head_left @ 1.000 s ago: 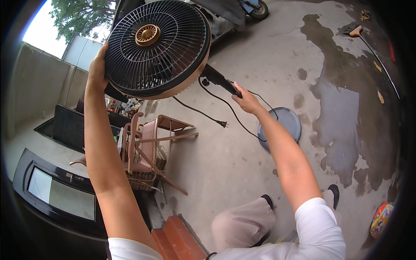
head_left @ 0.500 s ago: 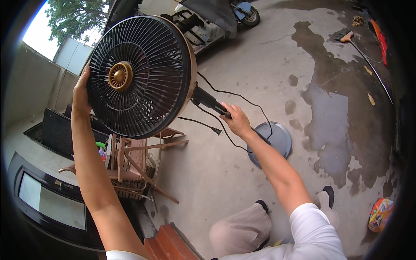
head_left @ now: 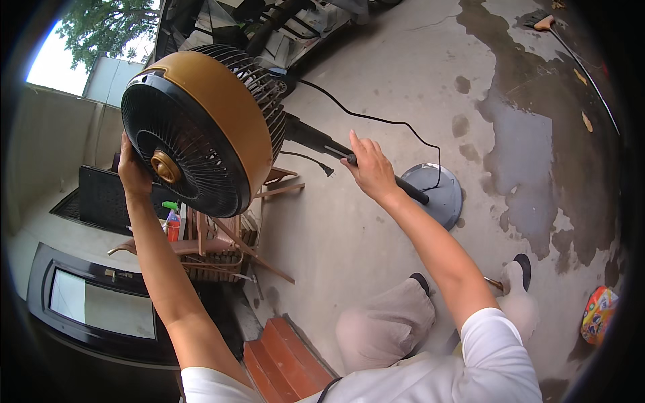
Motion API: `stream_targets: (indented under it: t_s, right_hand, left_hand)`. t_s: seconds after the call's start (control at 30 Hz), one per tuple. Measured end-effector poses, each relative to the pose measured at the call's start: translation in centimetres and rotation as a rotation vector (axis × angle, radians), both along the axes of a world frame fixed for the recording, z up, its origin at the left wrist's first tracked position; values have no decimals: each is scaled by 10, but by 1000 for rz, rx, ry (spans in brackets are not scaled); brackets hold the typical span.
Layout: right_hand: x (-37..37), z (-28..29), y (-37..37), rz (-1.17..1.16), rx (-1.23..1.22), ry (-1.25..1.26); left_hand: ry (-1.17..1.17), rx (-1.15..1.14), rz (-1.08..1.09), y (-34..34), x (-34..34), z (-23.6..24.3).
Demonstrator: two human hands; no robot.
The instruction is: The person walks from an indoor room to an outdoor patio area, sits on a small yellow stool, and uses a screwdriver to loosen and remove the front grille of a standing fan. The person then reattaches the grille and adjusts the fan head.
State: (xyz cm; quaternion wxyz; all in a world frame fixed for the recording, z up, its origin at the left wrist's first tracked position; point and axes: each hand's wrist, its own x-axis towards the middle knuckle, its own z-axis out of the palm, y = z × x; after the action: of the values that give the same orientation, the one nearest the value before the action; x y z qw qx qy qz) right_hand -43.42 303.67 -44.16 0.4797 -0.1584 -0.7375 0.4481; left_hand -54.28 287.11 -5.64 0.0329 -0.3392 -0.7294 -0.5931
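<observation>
A pedestal fan (head_left: pixel 222 101) with a black grille and gold-coloured ring stands on a round grey base (head_left: pixel 449 208). Its head is tilted, the front grille facing the lower left. My left hand (head_left: pixel 136 176) grips the left rim of the head, its fingers partly hidden behind the grille. On the black pole (head_left: pixel 319 140), just below the head, is my right hand (head_left: pixel 373 171), thumb on one side and fingers loosely extended past the other. A black power cord (head_left: pixel 383 121) loops from the head to the base, and its plug (head_left: pixel 328 170) dangles beside the pole.
Brown folded wooden chairs (head_left: pixel 195 245) and a spray bottle (head_left: pixel 173 221) are at the left, above a black framed panel (head_left: pixel 101 302). Red brick-coloured steps (head_left: pixel 285 356) lie below. Wet patches (head_left: pixel 524 154), a long-handled brush (head_left: pixel 544 22) and a colourful bag (head_left: pixel 598 314) are to the right.
The fan head has turned and tilted to the lower left, so its gold side and rear guard now show. My left hand moved down with it; the fingers of my right hand have straightened somewhat.
</observation>
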Motion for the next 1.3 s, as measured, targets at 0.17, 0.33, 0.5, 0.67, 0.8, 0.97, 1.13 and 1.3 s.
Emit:
stream_targets:
  t_s: [0.17, 0.33, 0.5, 0.67, 0.8, 0.97, 1.13, 1.3]
  right_hand:
    - [55, 59, -3, 381, -219, 11]
    - [65, 68, -7, 449, -199, 325]
    - [79, 81, -7, 328, -117, 417]
    - [80, 82, -11, 235, -66, 402]
    - [79, 82, -10, 204, -72, 425]
    - [79, 86, -13, 188, -68, 437]
    - [77, 85, -14, 157, -45, 452]
    - [79, 86, -16, 144, -11, 383]
  left_hand:
    - [-14, -8, -6, -22, -22, 8]
    - [35, -17, 183, 3, -5, -7]
    - [96, -44, 228, 1, -2, -5]
    - [102, -43, 217, 2, -3, -7]
    - [154, -64, 220, 4, 1, -9]
    - [130, -63, 223, 2, 1, -9]
    - [130, -55, 230, 1, -2, -8]
    - [124, -55, 241, 1, 0, -9]
